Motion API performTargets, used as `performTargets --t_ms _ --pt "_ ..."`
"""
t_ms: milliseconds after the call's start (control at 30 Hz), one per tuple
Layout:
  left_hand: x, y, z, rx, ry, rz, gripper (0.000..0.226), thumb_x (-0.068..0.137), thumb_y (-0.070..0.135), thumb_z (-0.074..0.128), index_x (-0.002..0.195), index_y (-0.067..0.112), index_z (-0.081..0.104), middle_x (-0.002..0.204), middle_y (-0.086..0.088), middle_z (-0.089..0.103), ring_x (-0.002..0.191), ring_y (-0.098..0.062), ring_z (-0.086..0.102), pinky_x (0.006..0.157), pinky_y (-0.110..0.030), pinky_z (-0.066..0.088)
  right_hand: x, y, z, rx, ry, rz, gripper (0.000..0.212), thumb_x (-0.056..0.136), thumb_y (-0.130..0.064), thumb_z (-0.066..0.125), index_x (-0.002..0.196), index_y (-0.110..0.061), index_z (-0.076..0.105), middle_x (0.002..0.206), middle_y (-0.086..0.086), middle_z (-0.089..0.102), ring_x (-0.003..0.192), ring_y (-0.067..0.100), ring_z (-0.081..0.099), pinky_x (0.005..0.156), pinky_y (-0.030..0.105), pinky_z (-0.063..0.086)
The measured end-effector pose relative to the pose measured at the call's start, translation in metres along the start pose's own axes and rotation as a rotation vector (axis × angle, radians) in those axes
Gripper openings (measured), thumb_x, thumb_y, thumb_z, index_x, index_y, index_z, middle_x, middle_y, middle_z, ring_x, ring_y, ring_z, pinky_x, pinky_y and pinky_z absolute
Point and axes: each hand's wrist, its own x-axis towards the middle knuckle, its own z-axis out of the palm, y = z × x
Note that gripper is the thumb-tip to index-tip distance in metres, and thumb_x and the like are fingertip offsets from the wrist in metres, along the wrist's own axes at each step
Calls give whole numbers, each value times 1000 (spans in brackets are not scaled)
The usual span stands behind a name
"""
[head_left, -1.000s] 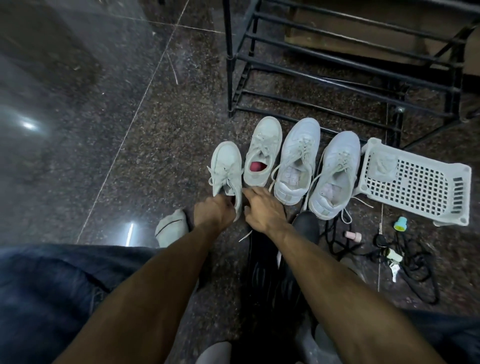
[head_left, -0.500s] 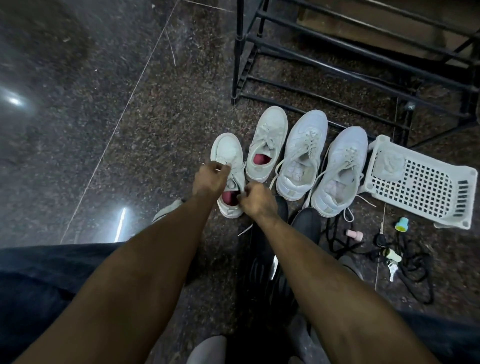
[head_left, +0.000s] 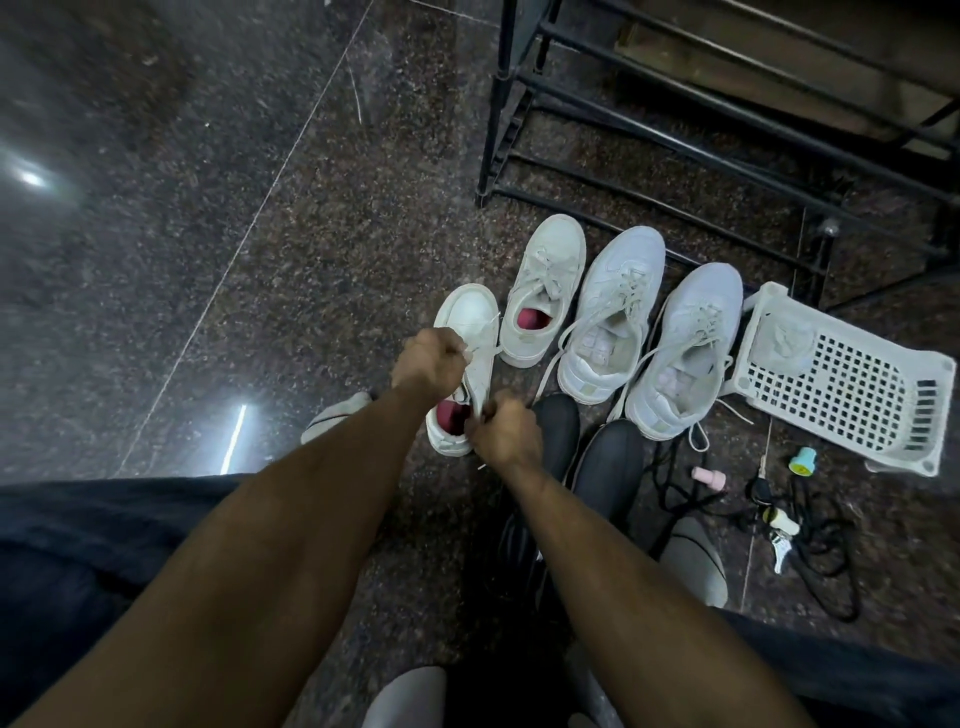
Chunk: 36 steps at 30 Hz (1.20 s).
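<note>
Lacing looks the step in hand: left hand (head_left: 428, 358) and right hand (head_left: 506, 434) each hold a pinching grip on the lace (head_left: 477, 384) of the white sneaker (head_left: 467, 312) on the floor (head_left: 260, 260) beside its mate (head_left: 545, 291), so next needs an even pull.

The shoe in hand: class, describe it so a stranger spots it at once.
Before the black rack lie four white shoes. It is the leftmost shoe, set nearer the person, the only one whose laces the left hand and right hand grip.
</note>
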Motion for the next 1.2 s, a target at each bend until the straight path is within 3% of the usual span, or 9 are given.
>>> performTargets --t_ms 133,300,433,567,700,867,967,1100,1200 --pt "3 10 -9 -648 157 -48 21 85 -4 64 70 11 65 66 -2 62 55 -5 57 64 -26 48 0 1 1 -8 -5 16 20 81 -29 64 93 -14 60 99 10 67 92 32 64 76 34 51" --pt "22 60 -61 -1078 268 8 14 90 -1 62 78 6 62 69 -10 60 54 -16 62 50 -29 54 -4 4 4 17 -11 27 22 76 -27 65 90 -12 56 95 10 67 89 32 64 77 38 53" --pt "31 80 -87 -1027 284 131 7 90 5 64 84 7 62 74 -10 61 59 -17 62 48 -24 50 -4 4 0 -29 -53 27 28 76 -28 64 97 -12 55 100 9 66 94 31 63 81 38 52" --pt "32 39 -53 -474 219 25 6 87 19 69 90 15 65 92 -6 67 83 -19 64 77 -38 58 4 -1 -8 -93 -2 -62 31 81 -33 62 107 -18 53 106 6 65 99 31 61 80 37 48" --pt "-6 -14 -12 -121 -12 -156 23 86 26 64 103 12 71 100 -7 70 91 -24 64 80 -29 51 13 -11 -12 -86 37 -211 38 86 -31 63 123 -30 55 120 2 63 110 26 59 83 36 48" --pt "-35 -28 12 -101 119 -43 13 88 27 62 90 18 71 91 -7 73 87 -26 65 73 -31 49 15 -17 -8 -136 57 -237 31 90 -21 56 118 -33 62 119 1 63 109 26 60 83 41 54" --pt "-27 -20 6 -108 83 25 9 89 18 63 82 19 68 87 -6 72 85 -25 66 77 -32 51 16 -13 -8 -128 73 -240 29 89 -16 56 113 -30 66 114 2 65 105 24 61 78 38 53" --pt "-12 15 -16 -722 186 -7 19 96 9 56 78 5 58 78 -12 67 59 -17 65 66 -34 53 18 -8 -7 -139 53 -248 33 87 -17 58 117 -30 63 120 2 60 110 25 59 83 41 52" --pt "2 43 -36 -845 177 47 23 98 9 54 75 8 55 74 -15 65 50 -13 64 54 -27 52 19 -9 -8 -135 32 -250 40 88 -15 56 124 -30 61 125 2 61 114 25 58 87 41 51"
